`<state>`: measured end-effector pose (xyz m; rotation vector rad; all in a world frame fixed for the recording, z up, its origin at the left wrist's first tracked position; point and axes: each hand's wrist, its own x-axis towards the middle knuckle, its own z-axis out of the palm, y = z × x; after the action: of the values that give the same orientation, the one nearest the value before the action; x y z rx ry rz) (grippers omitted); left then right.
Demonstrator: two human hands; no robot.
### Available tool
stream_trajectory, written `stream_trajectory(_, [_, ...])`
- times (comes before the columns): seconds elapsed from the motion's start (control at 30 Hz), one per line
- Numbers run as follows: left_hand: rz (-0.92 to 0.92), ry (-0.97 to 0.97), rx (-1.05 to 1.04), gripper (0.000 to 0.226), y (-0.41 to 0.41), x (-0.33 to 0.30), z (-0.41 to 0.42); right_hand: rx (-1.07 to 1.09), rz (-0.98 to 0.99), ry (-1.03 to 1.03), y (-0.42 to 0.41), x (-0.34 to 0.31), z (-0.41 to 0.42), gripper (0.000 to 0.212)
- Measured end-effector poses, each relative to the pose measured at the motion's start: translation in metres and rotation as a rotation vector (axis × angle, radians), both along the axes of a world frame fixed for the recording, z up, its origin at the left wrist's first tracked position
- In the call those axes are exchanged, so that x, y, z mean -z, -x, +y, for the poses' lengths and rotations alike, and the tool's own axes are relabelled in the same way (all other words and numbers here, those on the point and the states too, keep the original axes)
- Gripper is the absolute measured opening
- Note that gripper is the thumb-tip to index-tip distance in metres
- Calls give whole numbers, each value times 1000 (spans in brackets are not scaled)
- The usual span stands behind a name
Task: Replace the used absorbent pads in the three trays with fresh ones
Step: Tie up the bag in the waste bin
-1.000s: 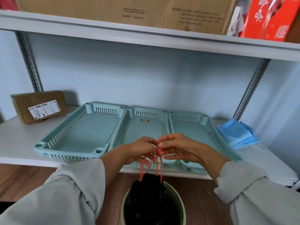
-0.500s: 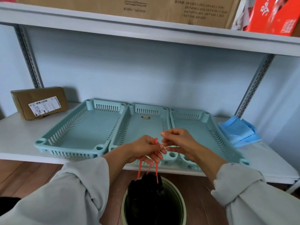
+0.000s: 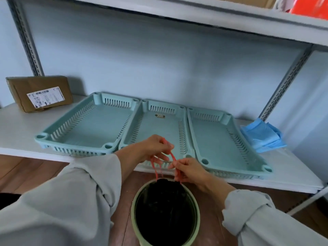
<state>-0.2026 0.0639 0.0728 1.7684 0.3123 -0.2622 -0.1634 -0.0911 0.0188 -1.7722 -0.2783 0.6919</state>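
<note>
Both hands, left [image 3: 154, 148] and right [image 3: 188, 168], pinch red drawstrings [image 3: 173, 158] over the bin [image 3: 166, 212] at 6 o'clock, likely tying its bag; three trays [image 3: 163, 128] bare at 12, fresh pads [image 3: 262, 135] at 3.

White shelf [image 3: 21, 128]: three teal trays [image 3: 92, 125] side by side at centre, labelled cardboard box [image 3: 40, 93] at 9 o'clock, blue pads [image 3: 262, 137], probably folded, at 3.
</note>
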Motion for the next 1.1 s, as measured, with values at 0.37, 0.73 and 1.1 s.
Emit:
stream_trajectory(0.37, [-33,175,169,14,-7,-16,-9,156,44,-56,4,10,1,22])
stream_trajectory(0.73, [-140,-189,80,28,-15,30,-15,-437,76,163,11,-4,-6,31])
stream_trajectory(1.1, [65,78,317,35,0,85,-10,-339,-98,115,-6,-3,-15,11])
